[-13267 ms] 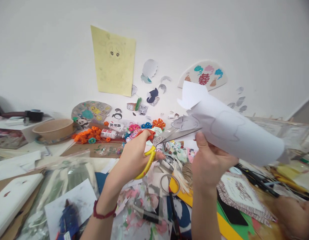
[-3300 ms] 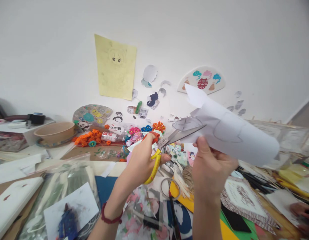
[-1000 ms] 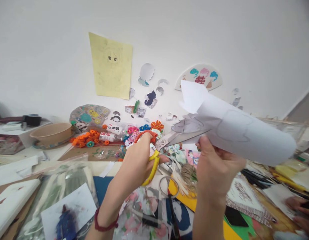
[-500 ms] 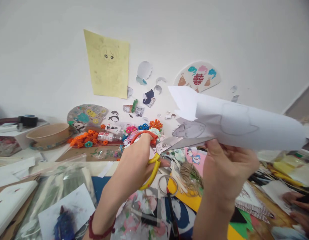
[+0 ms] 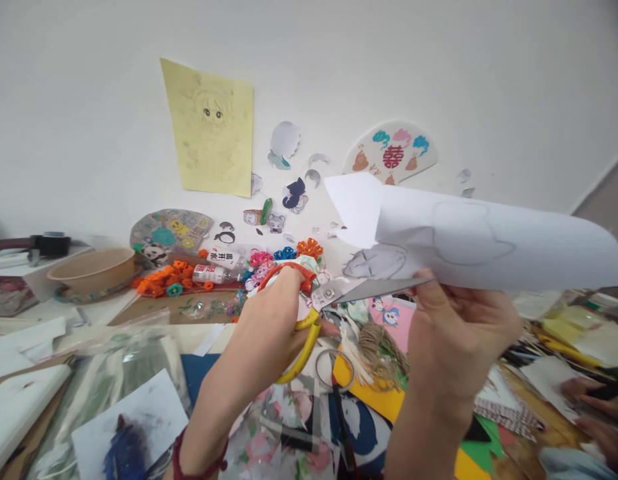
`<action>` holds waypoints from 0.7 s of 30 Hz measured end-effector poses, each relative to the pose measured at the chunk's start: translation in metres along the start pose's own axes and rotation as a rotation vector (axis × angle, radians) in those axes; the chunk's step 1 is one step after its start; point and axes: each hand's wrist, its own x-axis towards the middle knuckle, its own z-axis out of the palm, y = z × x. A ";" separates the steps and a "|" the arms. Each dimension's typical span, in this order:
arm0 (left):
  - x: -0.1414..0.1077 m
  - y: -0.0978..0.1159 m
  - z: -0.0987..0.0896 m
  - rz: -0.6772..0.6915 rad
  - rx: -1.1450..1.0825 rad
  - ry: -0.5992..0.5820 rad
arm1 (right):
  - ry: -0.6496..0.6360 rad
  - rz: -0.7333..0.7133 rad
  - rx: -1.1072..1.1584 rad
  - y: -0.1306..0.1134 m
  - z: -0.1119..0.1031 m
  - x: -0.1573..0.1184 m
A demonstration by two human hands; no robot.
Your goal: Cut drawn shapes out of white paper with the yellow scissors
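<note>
My left hand (image 5: 276, 320) is closed on the scissors (image 5: 301, 347), which have one yellow and one red handle. Their blades point right and lie along the lower edge of a curled white paper (image 5: 473, 227) with pencil lines on it. My right hand (image 5: 453, 320) pinches that paper from below, thumb near the blade tips. A pencil-drawn piece (image 5: 376, 261) shows just above the blades, at the paper's left part. How much of the paper lies between the blades cannot be made out.
Behind are orange flowers (image 5: 163, 280), a tan bowl (image 5: 91, 272) and a twine bundle (image 5: 381, 350). A yellow sheet (image 5: 213, 133) and a painted fan (image 5: 391, 153) are on the wall. Another person's hands (image 5: 599, 400) are at the lower right.
The scissor blades look more closed than before. The paper's left end has shifted slightly left. The whole view has moved a little.
</note>
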 end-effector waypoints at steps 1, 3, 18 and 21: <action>0.000 0.000 0.000 0.003 -0.005 -0.004 | 0.006 0.001 -0.004 0.001 0.000 0.000; -0.001 0.001 -0.001 0.008 -0.013 -0.006 | 0.006 0.004 -0.018 0.002 -0.001 0.000; -0.002 -0.001 0.001 0.005 0.051 0.001 | -0.003 0.007 -0.030 -0.003 0.000 0.001; -0.003 0.000 0.000 0.007 0.080 -0.006 | 0.000 -0.013 -0.046 -0.002 -0.001 0.002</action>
